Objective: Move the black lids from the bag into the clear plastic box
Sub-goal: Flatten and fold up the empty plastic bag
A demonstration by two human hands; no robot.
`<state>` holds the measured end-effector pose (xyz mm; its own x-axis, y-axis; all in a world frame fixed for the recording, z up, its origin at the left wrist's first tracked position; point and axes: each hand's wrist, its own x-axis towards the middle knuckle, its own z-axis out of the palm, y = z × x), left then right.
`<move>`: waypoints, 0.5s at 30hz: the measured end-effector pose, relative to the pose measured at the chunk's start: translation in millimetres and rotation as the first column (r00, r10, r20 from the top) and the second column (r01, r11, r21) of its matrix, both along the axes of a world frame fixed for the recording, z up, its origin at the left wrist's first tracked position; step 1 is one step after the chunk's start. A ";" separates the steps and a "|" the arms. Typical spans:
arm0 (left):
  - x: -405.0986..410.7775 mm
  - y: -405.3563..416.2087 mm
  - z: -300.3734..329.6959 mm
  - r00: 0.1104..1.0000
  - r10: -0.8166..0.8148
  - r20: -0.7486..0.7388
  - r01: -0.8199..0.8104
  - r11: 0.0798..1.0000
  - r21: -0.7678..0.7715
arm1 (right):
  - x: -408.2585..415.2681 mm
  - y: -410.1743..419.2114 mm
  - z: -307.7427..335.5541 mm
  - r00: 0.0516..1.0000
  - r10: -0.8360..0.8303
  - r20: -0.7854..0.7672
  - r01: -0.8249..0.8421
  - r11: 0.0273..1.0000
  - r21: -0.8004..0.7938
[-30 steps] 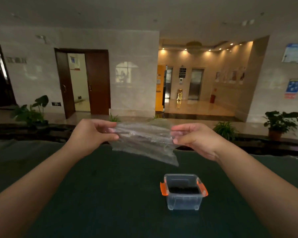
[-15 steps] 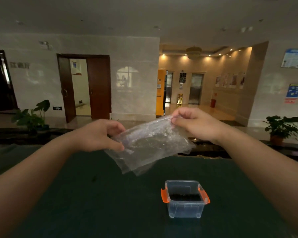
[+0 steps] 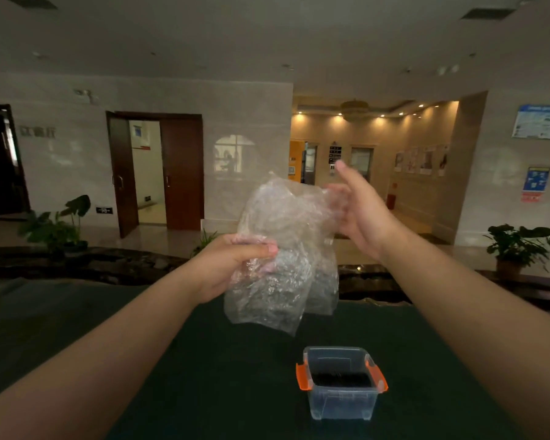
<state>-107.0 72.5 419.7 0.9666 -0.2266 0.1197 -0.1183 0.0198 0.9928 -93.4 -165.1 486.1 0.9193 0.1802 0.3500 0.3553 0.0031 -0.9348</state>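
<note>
Head | bag (image 3: 283, 249) clear, crumpled | hands: left (image 3: 232, 265) grips bag, right (image 3: 359, 211) spread wide

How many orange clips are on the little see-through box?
2. One orange clip is on the left end of the clear plastic box, and the other orange clip is on the right end. The box's far side shows no others.

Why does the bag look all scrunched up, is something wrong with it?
Nothing looks broken or spilled. The clear bag is crumpled because the left hand grips it in the air, and it looks empty. The right hand is open beside it. Black things already lie in the clear plastic box.
</note>
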 end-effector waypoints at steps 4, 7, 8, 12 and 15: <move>5.3 -5.1 -5.1 0.998 0.055 -0.033 -0.060 0.987 -0.149 | 11.2 -11.9 -36.6 0.934 0.262 -0.241 -0.245 0.964 0.100; 7.0 -12.6 -6.2 0.998 0.053 -0.033 -0.059 0.981 -0.188 | 10.1 -5.9 -61.6 0.918 0.317 -0.239 -0.340 0.939 -0.058; 7.1 -14.8 -5.8 0.998 0.053 -0.028 -0.057 0.982 -0.179 | 9.5 -1.6 -65.6 0.940 0.272 -0.207 -0.297 0.949 -0.102; 7.3 -14.1 -0.1 1.000 -0.004 -0.019 0.002 0.993 -0.116 | 8.6 0.0 -65.5 0.967 0.178 -0.184 -0.188 0.981 -0.037; 9.1 -1.5 4.4 0.998 -0.063 0.006 0.063 0.995 -0.079 | 6.7 -8.7 -60.3 0.967 0.170 -0.187 -0.178 0.984 -0.026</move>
<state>-97.9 71.0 424.0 0.9502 -0.2767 0.1431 -0.1178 0.1061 0.9874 -86.7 -173.8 425.8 0.9201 0.3544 0.1670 0.1753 0.0088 -0.9845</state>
